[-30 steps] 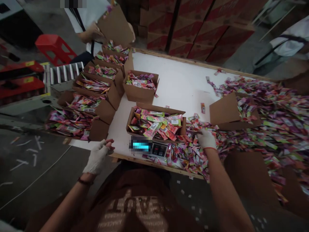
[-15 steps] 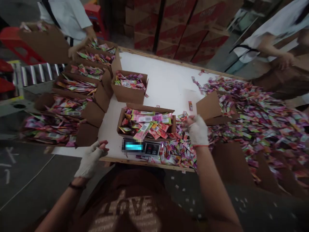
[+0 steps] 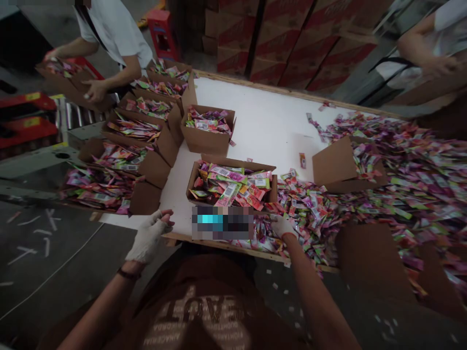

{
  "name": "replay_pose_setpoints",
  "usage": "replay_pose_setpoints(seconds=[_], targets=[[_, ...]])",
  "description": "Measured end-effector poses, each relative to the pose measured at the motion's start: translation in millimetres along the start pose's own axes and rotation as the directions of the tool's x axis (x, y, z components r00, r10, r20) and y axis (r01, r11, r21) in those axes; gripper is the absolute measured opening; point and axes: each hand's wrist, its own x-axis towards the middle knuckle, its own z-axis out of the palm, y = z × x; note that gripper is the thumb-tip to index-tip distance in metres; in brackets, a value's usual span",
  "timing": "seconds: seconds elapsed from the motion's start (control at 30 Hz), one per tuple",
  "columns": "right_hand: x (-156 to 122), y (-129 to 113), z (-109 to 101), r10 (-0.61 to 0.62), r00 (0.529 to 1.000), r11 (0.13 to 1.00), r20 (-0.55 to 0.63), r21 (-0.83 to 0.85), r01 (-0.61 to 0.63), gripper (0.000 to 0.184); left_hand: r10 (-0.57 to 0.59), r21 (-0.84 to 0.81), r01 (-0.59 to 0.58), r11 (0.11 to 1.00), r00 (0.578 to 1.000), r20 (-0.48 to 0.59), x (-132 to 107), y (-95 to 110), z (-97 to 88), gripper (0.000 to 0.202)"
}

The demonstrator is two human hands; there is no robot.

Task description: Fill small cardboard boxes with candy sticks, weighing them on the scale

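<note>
A cardboard box (image 3: 233,208) filled with colourful small packets (image 3: 229,192) stands in front of me, by a scale (image 3: 206,222) whose display glows blue. My left hand (image 3: 148,237), in a white fingerless glove, hovers at the table's near edge, left of the scale. Its fingers are apart and hold nothing. Also gloved, my right hand (image 3: 284,227) reaches into the loose packets (image 3: 310,209) just right of the scale. Its fingertips are blurred among the packets, so whether they grip any cannot be told.
Several filled boxes (image 3: 149,197) line the left side, with another filled box (image 3: 207,142) near them. A tilted box (image 3: 333,163) sits by the large packet heap (image 3: 419,180). Two people (image 3: 120,43) work across the table (image 3: 255,112). Stacked cartons (image 3: 277,43) stand behind.
My right hand has moved down and toward me, from above the packets into those beside the scale. My left hand stays nearly still. A person at far left now holds a box.
</note>
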Motion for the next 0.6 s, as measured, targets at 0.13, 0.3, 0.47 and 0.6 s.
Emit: replay_pose_setpoints(seconds=[0.13, 0.3, 0.47, 0.6], targets=[[-21, 21, -61, 0.001, 1.0, 0.999, -0.024, -0.049, -0.002, 0.017, 0.199, 0.129, -0.184, 0.975, 0.973, -0.115, -8, 11, 3.8, 0.057], [-61, 36, -137, -0.09, 0.938, 0.992, -0.334, 0.05, 0.113, 0.015, 0.752, 0.204, -0.731, 0.651, 0.658, -0.042, -35, 73, 19.9, 0.022], [-92, 13, -181, -0.187, 0.794, 0.874, -0.578, 0.271, 0.403, 0.023, 0.821, 0.059, -0.82, 0.569, 0.57, 0.006, -49, 131, 39.3, 0.022], [-115, -32, -188, -0.183, 0.765, 0.805, -0.618, 0.352, 0.477, 0.03, 0.834, 0.01, -0.916, 0.4, 0.368, 0.411, -54, 140, 62.5, 0.03]])
